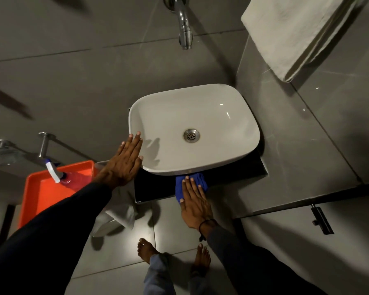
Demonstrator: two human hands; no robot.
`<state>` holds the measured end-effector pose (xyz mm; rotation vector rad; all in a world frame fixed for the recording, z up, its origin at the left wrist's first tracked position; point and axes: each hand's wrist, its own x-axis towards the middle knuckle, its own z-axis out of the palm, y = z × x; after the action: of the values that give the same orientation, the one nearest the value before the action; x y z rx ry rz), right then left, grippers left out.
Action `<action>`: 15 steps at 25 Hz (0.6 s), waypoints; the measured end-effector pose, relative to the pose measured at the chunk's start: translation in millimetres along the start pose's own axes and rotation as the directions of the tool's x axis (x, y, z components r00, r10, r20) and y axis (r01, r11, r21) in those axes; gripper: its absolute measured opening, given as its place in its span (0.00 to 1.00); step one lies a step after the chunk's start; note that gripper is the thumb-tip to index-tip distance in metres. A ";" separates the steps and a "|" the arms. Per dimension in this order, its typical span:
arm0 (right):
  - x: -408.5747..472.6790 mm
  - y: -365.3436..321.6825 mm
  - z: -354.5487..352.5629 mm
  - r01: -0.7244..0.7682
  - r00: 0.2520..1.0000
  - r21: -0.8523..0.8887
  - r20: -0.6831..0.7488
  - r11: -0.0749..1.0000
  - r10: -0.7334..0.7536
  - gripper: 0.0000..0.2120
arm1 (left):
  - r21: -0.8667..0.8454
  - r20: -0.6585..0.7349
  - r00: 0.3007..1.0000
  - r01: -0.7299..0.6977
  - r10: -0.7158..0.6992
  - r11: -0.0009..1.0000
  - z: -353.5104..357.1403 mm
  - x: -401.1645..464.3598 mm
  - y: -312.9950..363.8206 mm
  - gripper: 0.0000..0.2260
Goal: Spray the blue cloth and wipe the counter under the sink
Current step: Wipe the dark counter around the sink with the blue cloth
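The right hand (pixel 195 206) lies flat, palm down, with its fingers (pixel 192 184) spread and pressed onto the blue cloth (pixel 180 191); the grip is wide, pinning the cloth rather than closing around it. The cloth sits bunched under and ahead of those fingers on the black bench (pixel 232 174), right at the near edge of the white sink basin (pixel 222 124), with part of it tucked beneath the basin's overhang. A dark cord bracelet (pixel 205 225) circles the wrist behind that hand, where a dark sleeve begins.

The left hand (pixel 124 162) is also open and flat, fingers together and extended, resting against the basin's outer left wall with the fingertips (pixel 136 136) reaching its rim. It holds nothing.

To the left of the left hand and just behind its forearm, an orange tray (pixel 41 192) carries a spray bottle (pixel 60 175) with a white trigger head and pinkish liquid. Below that forearm a white plastic-lined bin (pixel 119 216) stands on the grey tiled floor. Beyond both hands, a chrome tap (pixel 184 28) juts from the wall above the basin's drain (pixel 191 135). Up and to the right of the right hand, a white towel (pixel 292 33) hangs on the side wall. Two bare feet stand on the floor near the right forearm.
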<state>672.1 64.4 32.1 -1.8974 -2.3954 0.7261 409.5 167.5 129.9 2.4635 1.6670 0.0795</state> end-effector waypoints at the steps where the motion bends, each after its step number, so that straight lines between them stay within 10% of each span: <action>1: -0.1 -8.3 3.1 0.033 0.999 -0.006 0.006 0.999 -0.033 0.32 | 0.019 -0.003 1.000 -0.005 0.005 1.000 -0.2 -1.4 1.1 0.30; 6: 5.2 -41.2 11.0 0.163 0.986 -0.052 0.057 0.985 -0.160 0.34 | 0.033 0.035 0.999 0.013 -0.014 0.999 3.9 1.8 -7.3 0.32; 9: 6.9 -33.3 -4.0 0.229 0.973 -0.061 0.017 0.972 -0.228 0.33 | -0.260 -0.040 0.966 0.236 -0.255 0.936 19.9 -11.4 5.1 0.28; 12: 7.5 -26.6 -17.9 0.009 0.978 0.100 -0.206 0.995 0.012 0.29 | -0.540 -0.125 0.762 0.485 -0.636 0.688 57.0 -46.2 38.2 0.22; 15: 19.8 -26.9 -24.9 -0.304 0.921 0.366 -0.124 0.880 0.369 0.26 | -0.526 0.054 0.731 0.600 -0.680 0.603 92.1 -67.5 81.0 0.14</action>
<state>648.8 87.1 58.3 -2.1355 -1.7096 0.8595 471.1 65.8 56.0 1.3871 2.1503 0.5532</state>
